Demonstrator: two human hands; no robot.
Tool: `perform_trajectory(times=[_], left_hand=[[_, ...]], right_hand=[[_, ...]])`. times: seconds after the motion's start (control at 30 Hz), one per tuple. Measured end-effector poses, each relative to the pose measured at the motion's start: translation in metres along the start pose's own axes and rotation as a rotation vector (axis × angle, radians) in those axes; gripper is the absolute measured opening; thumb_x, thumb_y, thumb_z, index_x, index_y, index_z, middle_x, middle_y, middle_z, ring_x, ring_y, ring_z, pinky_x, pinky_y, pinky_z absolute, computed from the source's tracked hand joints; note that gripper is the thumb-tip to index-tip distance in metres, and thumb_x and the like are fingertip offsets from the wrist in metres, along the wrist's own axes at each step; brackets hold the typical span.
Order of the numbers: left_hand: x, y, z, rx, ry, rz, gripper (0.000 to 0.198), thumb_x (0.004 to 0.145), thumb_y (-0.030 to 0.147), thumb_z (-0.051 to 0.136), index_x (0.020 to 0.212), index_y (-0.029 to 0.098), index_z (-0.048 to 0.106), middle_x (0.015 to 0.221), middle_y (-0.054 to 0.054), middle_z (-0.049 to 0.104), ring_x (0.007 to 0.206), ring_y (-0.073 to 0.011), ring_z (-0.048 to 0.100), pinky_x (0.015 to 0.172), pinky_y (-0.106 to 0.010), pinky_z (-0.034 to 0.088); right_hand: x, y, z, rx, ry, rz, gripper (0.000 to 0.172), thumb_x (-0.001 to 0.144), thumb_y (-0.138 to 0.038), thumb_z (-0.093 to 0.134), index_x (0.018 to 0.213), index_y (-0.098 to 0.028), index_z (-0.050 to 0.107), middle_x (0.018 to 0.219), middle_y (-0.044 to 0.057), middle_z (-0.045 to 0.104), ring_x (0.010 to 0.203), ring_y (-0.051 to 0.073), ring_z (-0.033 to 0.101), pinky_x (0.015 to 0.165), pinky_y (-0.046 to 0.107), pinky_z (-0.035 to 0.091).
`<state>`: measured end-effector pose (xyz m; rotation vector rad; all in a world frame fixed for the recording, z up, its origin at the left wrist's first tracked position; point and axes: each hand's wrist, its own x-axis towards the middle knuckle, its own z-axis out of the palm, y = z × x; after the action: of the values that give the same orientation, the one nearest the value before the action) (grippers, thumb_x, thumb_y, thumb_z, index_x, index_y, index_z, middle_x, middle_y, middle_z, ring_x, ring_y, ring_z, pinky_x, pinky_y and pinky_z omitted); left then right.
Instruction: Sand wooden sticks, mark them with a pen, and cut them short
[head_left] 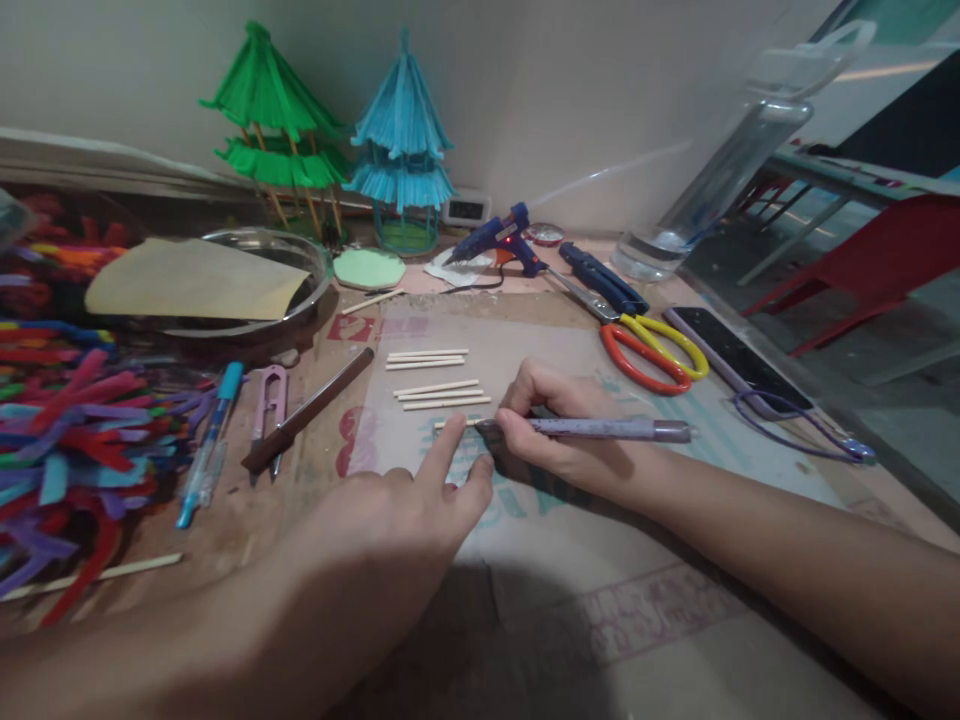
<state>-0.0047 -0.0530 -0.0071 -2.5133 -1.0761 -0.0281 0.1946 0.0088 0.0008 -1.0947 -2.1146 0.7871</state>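
Note:
My right hand (540,425) grips a purple craft knife (600,429) like a pen, its tip pressed on a thin wooden stick (452,424) lying on the cardboard (570,560). My left hand (405,500) rests on the cardboard, its index finger holding down the same stick just left of the knife tip. Several cut stick pieces (439,390) lie in two small groups a little farther away.
Scissors (645,345) and a phone (731,355) lie at the right. A blue glue gun (499,238), green and blue paper pagodas (337,140) and a metal bowl (300,250) stand behind. Pipe cleaners (67,450), pens and snips (268,405) lie left.

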Motion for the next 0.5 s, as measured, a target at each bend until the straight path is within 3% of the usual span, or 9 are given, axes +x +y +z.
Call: perform_trajectory(times=[0.13, 0.5], left_hand=[[-0.0003, -0.0009, 0.0011, 0.019, 0.032, 0.008, 0.053, 0.071, 0.010, 0.051, 0.120, 0.024, 0.065, 0.133, -0.015, 0.062, 0.036, -0.0142, 0.056, 0.036, -0.028, 0.027], [0.0020, -0.0029, -0.0018, -0.015, -0.128, 0.022, 0.067, 0.072, 0.007, 0.051, 0.137, 0.025, 0.053, 0.144, -0.017, 0.051, 0.042, -0.0153, 0.061, 0.036, -0.026, 0.035]], right_hand=[[-0.0001, -0.0002, 0.0001, -0.001, 0.008, 0.010, 0.018, 0.083, -0.030, 0.051, 0.069, -0.022, 0.042, 0.061, -0.003, 0.051, 0.053, 0.010, 0.043, 0.051, 0.023, 0.032], [0.0008, 0.0001, 0.0005, -0.017, -0.020, 0.020, 0.019, 0.083, -0.032, 0.050, 0.069, -0.023, 0.041, 0.061, -0.003, 0.052, 0.053, 0.011, 0.045, 0.051, 0.024, 0.033]])
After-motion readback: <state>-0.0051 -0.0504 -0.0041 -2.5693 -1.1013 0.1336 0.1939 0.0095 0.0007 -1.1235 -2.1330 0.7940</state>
